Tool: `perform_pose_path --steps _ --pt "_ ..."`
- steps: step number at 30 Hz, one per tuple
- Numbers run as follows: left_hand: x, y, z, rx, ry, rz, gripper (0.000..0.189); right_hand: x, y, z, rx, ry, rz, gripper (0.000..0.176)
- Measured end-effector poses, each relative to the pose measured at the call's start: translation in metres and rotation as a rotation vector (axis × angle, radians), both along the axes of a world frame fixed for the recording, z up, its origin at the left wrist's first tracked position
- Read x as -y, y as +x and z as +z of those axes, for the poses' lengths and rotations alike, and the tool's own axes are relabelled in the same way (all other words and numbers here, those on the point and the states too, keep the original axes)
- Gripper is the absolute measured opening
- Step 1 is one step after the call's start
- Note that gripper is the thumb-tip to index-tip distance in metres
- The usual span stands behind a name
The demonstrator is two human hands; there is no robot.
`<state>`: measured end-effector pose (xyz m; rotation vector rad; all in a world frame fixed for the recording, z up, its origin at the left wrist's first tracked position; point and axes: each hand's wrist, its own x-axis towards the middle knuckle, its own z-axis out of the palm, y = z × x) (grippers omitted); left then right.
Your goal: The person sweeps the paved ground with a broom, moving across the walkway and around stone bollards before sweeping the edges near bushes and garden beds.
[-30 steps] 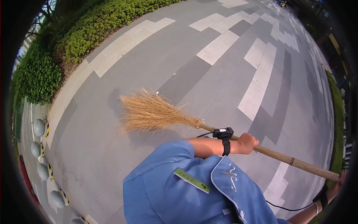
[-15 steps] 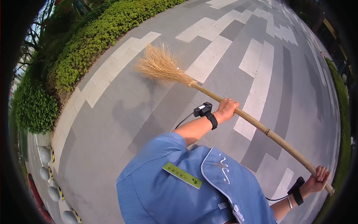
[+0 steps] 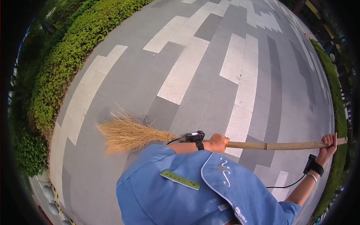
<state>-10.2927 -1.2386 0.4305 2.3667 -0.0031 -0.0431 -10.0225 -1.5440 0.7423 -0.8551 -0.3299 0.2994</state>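
Observation:
A straw broom lies across the view, its bristles (image 3: pixel 129 133) at the left low over the grey paving and its bamboo handle (image 3: pixel 277 146) reaching to the right edge of the pavement. My left hand (image 3: pixel 218 143) is closed round the handle near the middle of the view, and that forearm hides part of the pole near the bristles. Close to the handle's far right end, my right hand (image 3: pixel 329 145) grips it. Both wrists carry black strapped devices.
Grey and white paving (image 3: pixel 187 75) stretches ahead. A trimmed green hedge (image 3: pixel 71 48) borders the left side, with round stone bollards (image 3: pixel 48 193) at the lower left. A grass strip (image 3: pixel 335 97) runs along the right.
The broom has turned from a slant to nearly level, its bristles moving left and down. My left hand has come down and slightly left; my right hand has risen. Both still hold the handle.

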Motion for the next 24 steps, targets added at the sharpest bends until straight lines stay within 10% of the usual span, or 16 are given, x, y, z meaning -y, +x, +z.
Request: perform_pose_path --steps 9,16,24 --pt "-0.006 0.314 0.067 0.678 -0.062 -0.380 0.011 0.028 0.013 0.134 0.502 -0.075 -0.486 0.028" --pt "-0.146 0.623 -0.019 0.758 0.242 -0.067 0.016 -0.084 0.195 -0.054 0.702 -0.050 -0.396 0.020" --pt "-0.245 0.740 -0.014 0.558 0.333 0.217 0.009 -0.122 0.481 -0.124 0.217 0.211 -0.368 0.024"
